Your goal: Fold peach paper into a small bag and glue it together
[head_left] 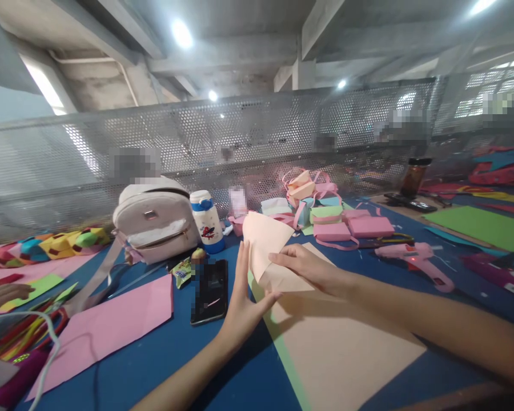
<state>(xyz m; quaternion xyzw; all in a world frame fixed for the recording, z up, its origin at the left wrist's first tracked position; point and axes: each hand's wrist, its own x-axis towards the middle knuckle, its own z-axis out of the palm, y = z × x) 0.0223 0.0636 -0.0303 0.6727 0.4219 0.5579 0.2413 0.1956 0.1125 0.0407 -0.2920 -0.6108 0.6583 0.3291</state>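
Between my hands is a sheet of pale peach paper [263, 237], curled and folded into a cone-like shape and raised off the table. My left hand [244, 305] holds its left side, with the fingers upright along the edge and the thumb at the bottom corner. My right hand [310, 265] pinches the paper's front between thumb and fingers. Below them lies a larger flat peach sheet [346, 348], with a strip of green paper [285, 357] showing along its left edge.
To the left are a phone [209, 291], a pink sheet [124, 314], a white backpack [158, 220] and a bottle [208, 222]. Several paper bags [332, 228] stand behind. A pink glue gun [417, 260] lies right. Another person's hand [6, 297] is far left. A perforated metal screen [257, 137] backs the table.
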